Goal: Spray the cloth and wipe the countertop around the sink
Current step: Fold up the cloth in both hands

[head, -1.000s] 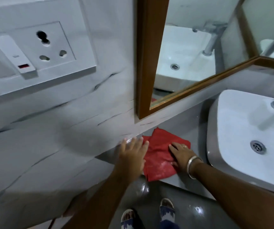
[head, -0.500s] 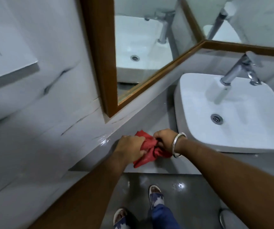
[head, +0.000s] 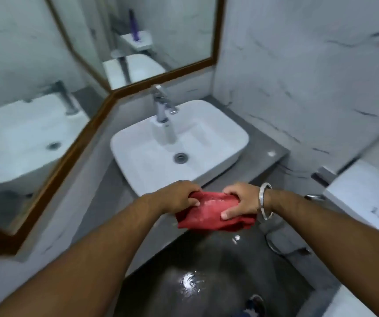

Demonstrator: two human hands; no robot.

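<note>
The person holds a red cloth [head: 209,213] in both hands, in front of the white sink [head: 179,145] and over the front edge of the grey countertop [head: 259,161]. The left hand [head: 177,196] grips the cloth's left end, fingers curled around bunched fabric. The right hand [head: 241,201] clamps the right end, thumb pressed on top near the lower edge, with 1 metal bangle [head: 266,202] on its wrist. The 2 hands sit near each other with a stretch of cloth between them (a pale, shiny patch shows on that middle part). Whether the cloth touches the countertop cannot be told. A chrome tap [head: 162,106] stands at the back of the sink, and the drain [head: 180,157] lies in the basin's middle. A wood-framed mirror [head: 35,124] lines the left wall and another the back wall. The dark floor [head: 207,271] below shows wet glints.
</note>
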